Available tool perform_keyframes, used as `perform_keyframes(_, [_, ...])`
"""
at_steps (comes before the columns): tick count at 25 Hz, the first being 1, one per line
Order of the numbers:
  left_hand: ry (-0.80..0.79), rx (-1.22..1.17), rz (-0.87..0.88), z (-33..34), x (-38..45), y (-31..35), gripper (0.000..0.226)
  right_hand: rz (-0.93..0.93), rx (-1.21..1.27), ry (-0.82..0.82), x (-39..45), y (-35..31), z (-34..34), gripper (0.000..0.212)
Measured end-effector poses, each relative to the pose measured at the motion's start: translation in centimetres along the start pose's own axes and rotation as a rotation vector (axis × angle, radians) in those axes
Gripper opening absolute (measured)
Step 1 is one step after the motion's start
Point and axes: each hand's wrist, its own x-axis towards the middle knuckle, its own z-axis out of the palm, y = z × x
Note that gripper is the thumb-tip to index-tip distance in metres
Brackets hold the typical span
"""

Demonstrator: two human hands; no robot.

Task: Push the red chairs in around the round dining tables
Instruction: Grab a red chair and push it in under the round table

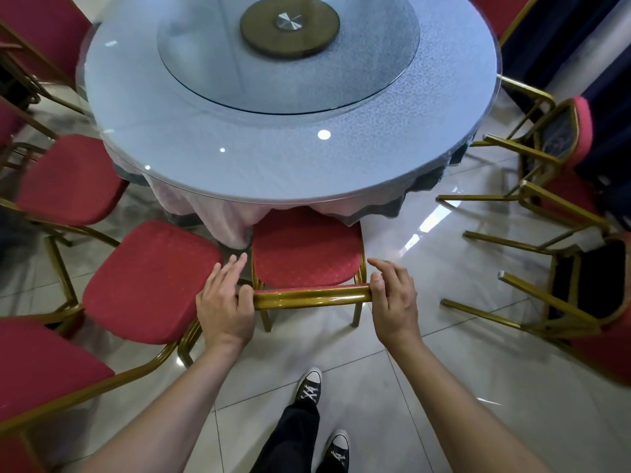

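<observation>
Two bare hands sit on the gold metal top rail of the red padded chair directly ahead of me. I note the left hand at the rail's left end: thumb hooked over the tube, four fingers extended nearly straight, forward past the rail. The right hand rests at the right end, thumb on the rail and fingers loosely bent forward over it; neither hand wraps the tube fully. Both forearms reach forward and converge slightly toward the chair.

The chair's seat front lies under the edge of the round glass-topped dining table, touching the hanging pink tablecloth. A second red chair stands just beside it on the left, angled outward. Overturned red chairs lie well apart on the right, on the glossy tiled floor.
</observation>
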Motion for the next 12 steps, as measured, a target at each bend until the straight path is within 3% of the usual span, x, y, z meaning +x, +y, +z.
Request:
perform_keyframes(4, [-0.117,0.057,0.012,-0.9,0.1,-0.5,0.07,0.025,-0.069,-0.083,-0.4,-0.4,-0.5,0.062])
perform_keyframes(7, [-0.275,0.172,0.017,-1.9,0.6,-0.5,0.072,-0.007,-0.289,-0.22,0.0,-0.8,-1.8,0.065])
perform_keyframes(12, [-0.229,0.214,0.196,-3.0,1.6,4.8,0.068,-0.048,-0.378,-0.17,1.6,-2.6,-3.4,0.069])
